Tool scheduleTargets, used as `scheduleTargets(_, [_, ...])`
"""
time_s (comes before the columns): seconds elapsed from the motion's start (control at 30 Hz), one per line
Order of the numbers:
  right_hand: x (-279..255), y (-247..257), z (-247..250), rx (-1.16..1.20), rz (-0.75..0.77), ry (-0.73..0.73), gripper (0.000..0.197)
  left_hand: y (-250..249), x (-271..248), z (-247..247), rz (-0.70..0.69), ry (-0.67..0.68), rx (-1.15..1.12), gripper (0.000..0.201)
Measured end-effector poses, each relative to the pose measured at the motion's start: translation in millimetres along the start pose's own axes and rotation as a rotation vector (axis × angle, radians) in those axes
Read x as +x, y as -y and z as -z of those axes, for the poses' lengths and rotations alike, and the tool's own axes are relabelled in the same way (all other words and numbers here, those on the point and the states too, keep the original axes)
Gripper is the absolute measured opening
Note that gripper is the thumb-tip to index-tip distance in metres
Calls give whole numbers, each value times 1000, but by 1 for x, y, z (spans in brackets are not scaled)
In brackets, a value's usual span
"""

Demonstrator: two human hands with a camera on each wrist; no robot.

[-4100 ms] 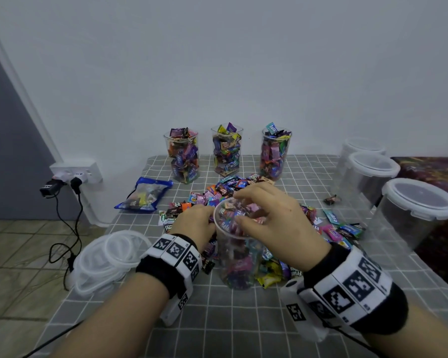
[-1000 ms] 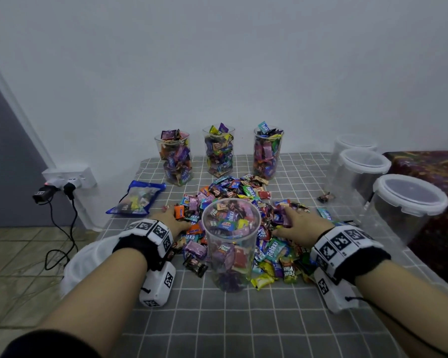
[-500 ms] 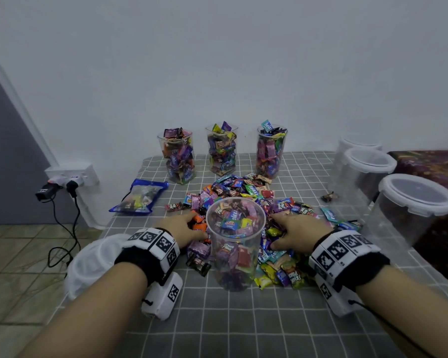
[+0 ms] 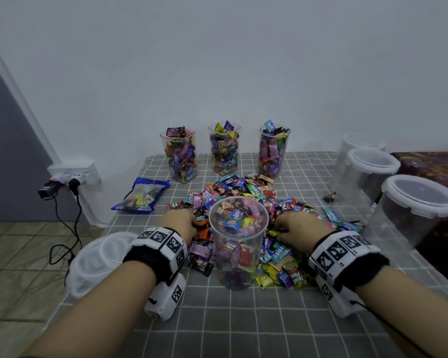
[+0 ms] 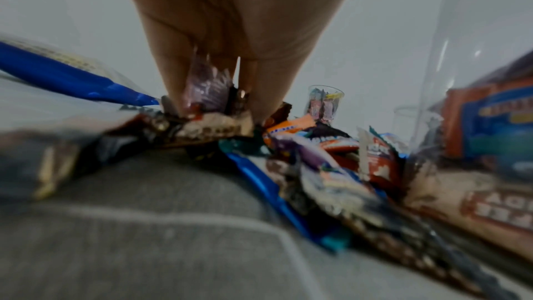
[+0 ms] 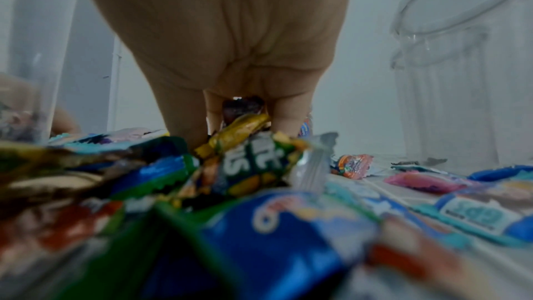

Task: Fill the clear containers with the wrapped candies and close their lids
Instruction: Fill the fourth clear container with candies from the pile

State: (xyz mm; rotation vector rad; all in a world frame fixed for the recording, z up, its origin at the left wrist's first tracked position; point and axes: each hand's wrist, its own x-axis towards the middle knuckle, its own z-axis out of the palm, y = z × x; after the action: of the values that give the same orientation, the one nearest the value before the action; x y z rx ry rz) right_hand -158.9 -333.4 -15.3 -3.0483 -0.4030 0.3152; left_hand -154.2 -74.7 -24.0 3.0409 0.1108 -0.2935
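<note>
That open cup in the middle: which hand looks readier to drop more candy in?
Probably left. The left hand already pinches a purple wrapped candy beside the cup; the right hand is in the pile, its catch unclear.

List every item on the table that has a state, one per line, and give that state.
Clear cup in front: upright, lidless, mostly filled.
Three clear cups by the wall: upright, lidless, heaped full.
Three lidded clear tubs on the right: closed, apparently empty.
Stack of clear lids: off, unused.
Blue candy bag: lying flat.
Left hand: pinching wrapped candies.
Right hand: gripping candies in the pile.
</note>
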Motion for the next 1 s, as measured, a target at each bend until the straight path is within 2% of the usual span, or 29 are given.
scheduleTargets(0.23, [-2, 1, 2, 18, -9, -44, 19, 0, -3, 0, 40, -85, -86, 25])
scheduleTargets(0.33, [-4, 2, 3, 24, -12, -70, 8, -1, -6, 2, 33, -144, -104, 27])
scheduleTargets(0.6, [-8, 1, 8, 81, -24, -170, 13, -8, -20, 6, 6, -286, -182, 28])
scheduleTargets(0.8, [-16, -5, 15, 281, -47, -318, 10, -16, -25, 10, -41, -314, -149, 27])
scheduleTargets(1.0, [-28, 4, 39, 458, 37, -444, 17, -14, -25, 9, -45, -330, -233, 27])
